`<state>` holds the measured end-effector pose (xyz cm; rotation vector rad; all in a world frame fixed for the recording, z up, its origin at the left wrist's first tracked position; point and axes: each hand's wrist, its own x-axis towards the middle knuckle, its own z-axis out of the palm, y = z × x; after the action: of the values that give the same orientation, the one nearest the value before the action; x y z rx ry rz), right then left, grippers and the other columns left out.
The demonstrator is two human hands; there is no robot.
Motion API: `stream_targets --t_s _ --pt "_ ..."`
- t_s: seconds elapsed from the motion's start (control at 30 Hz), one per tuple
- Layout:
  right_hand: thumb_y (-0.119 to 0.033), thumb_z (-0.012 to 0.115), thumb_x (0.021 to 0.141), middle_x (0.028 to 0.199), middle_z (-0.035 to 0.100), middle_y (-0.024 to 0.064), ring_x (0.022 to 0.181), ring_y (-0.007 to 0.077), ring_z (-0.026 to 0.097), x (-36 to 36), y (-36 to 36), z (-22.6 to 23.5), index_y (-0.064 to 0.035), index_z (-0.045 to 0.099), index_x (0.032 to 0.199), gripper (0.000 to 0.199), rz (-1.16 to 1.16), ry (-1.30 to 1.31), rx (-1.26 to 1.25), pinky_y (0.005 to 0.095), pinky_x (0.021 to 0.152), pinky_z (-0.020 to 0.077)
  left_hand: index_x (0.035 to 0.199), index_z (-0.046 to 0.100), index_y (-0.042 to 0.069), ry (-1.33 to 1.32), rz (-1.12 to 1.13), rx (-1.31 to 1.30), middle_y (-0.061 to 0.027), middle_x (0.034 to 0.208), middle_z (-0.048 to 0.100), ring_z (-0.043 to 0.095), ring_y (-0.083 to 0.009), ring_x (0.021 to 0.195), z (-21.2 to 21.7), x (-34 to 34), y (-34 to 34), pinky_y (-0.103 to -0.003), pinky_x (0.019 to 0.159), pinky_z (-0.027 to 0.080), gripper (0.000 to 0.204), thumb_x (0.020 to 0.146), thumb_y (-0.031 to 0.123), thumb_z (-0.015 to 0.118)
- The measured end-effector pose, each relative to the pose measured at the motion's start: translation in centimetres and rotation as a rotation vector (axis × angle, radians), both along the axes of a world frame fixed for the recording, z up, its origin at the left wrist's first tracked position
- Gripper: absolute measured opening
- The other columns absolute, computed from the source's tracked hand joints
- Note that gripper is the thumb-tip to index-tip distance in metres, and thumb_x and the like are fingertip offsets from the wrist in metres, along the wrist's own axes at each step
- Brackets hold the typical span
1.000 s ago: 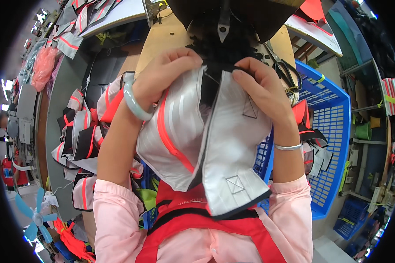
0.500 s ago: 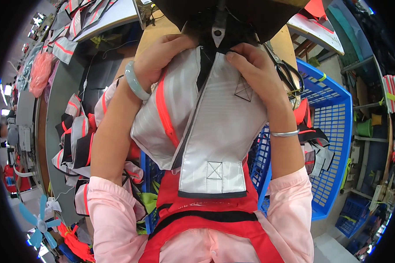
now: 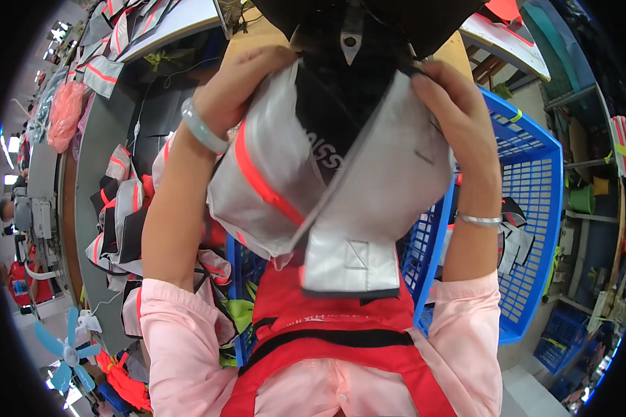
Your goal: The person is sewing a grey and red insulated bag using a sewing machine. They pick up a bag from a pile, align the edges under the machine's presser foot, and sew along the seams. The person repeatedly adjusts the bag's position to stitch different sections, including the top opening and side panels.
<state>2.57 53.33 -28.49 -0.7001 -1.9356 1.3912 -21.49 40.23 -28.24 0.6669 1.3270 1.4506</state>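
A silver-grey fabric piece (image 3: 389, 187) with a bright orange stripe, black lining and stitched box marks hangs in front of me, over my red apron (image 3: 327, 306). My left hand (image 3: 254, 80) is closed on its upper left edge. The upper right edge is pinched between the thumb and fingers of my right hand (image 3: 459, 101). Between the two hands the piece spreads apart, and black cloth with white lettering shows inside. Its lower flap is slightly blurred. Just beyond hangs a dark machine head (image 3: 389, 28) with a pointed metal part (image 3: 350, 45).
On the right stands a blue plastic basket (image 3: 546, 208) holding some fabric pieces. Several similar grey, black and orange pieces (image 3: 125, 215) lie heaped at my left. A wooden tabletop (image 3: 257, 42) shows beneath the machine. At the lower left is a light-blue fan (image 3: 69, 354).
My hands have moved apart, the right one outward to the right, the left slightly up and left. The fabric has opened into a wide V, showing its black inside. Its lower flap has risen.
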Motion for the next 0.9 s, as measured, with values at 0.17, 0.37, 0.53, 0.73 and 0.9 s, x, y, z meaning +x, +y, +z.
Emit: stream_targets --t_s 0.17,0.37,0.53,0.73,0.9 --pt "-0.016 0.057 0.083 0.074 0.052 0.0008 0.069 0.0080 0.045 11.8 -4.2 0.2 0.0016 0.057 0.084 0.017 -0.035 -0.053 0.014 0.0221 0.062 0.0357 0.104 0.063 0.003 0.178 -0.225 -0.003 0.0048 0.089 0.062 0.056 -0.0014 0.083 -1.9 -0.5 -4.9 -0.018 0.073 0.044 0.021 0.093 0.020 0.058" --pt "-0.015 0.056 0.087 0.079 0.061 0.0091 0.072 0.0151 0.054 24.2 -6.2 -0.4 0.0049 0.061 0.088 0.020 -0.032 -0.368 0.096 0.0270 0.066 0.0406 0.101 0.062 0.003 0.572 -0.197 0.044 0.0050 0.085 0.058 0.052 -0.0030 0.080 -2.8 4.1 -6.7 -0.022 0.071 0.043 0.020 0.092 0.021 0.058" --pt "-0.004 0.060 0.081 0.096 0.061 0.0082 0.083 0.0145 0.057 12.5 -7.7 1.0 0.0037 0.062 0.106 0.026 0.022 -0.205 0.155 0.0265 0.076 0.0446 0.096 0.060 -0.003 0.799 -0.312 0.270 -0.0033 0.081 0.059 0.053 -0.0089 0.075 0.2 9.4 -4.8 -0.023 0.067 0.044 0.013 0.089 0.008 0.059" --pt "-0.013 0.064 0.084 0.085 0.064 0.0048 0.082 0.0117 0.059 1.4 -7.0 -0.3 0.0007 0.064 0.095 0.018 0.193 0.110 -0.163 0.0268 0.075 0.0468 0.096 0.062 -0.003 0.885 -0.297 0.214 -0.0055 0.081 0.061 0.054 -0.0102 0.074 1.7 8.8 -4.8 -0.024 0.067 0.045 0.015 0.089 0.009 0.058" --pt "-0.013 0.063 0.085 0.080 0.063 0.0028 0.075 0.0100 0.056 -0.3 -6.0 -0.3 0.0016 0.063 0.091 0.016 0.170 0.011 -0.111 0.0252 0.072 0.0464 0.095 0.061 -0.003 0.794 -0.255 0.137 -0.0017 0.082 0.060 0.053 -0.0075 0.075 1.1 7.1 -4.1 -0.022 0.068 0.043 0.018 0.084 0.011 0.062"
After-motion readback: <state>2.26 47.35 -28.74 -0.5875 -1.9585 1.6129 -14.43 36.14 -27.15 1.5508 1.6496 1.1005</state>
